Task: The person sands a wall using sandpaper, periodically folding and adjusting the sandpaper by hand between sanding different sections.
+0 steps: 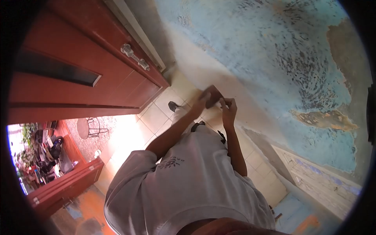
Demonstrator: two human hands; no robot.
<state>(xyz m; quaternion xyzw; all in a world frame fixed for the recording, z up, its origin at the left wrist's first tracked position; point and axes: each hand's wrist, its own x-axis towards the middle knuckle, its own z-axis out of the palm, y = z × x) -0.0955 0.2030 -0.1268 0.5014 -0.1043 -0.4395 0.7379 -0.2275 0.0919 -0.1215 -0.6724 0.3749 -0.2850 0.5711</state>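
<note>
My left hand (202,105) is closed on a flat, reddish-brown sheet (214,96) that looks like sandpaper. The hand and sheet are slightly smeared by motion. My right hand (229,107) is held just beside the sheet's right edge, thumb and fingers pinched together. Whether those fingertips grip the edge or something small, I cannot tell. Both hands are in front of my body, close to the lower part of a wall (258,58) with patchy blue paint, a whitish band and bare grey areas.
A red door (78,74) with a metal handle (135,57) stands on the left. Beyond the doorway are a round stool (83,128), plants and a heap of items (49,152). Pale floor tiles (154,119) lie around my feet. A patterned white panel (313,176) is at lower right.
</note>
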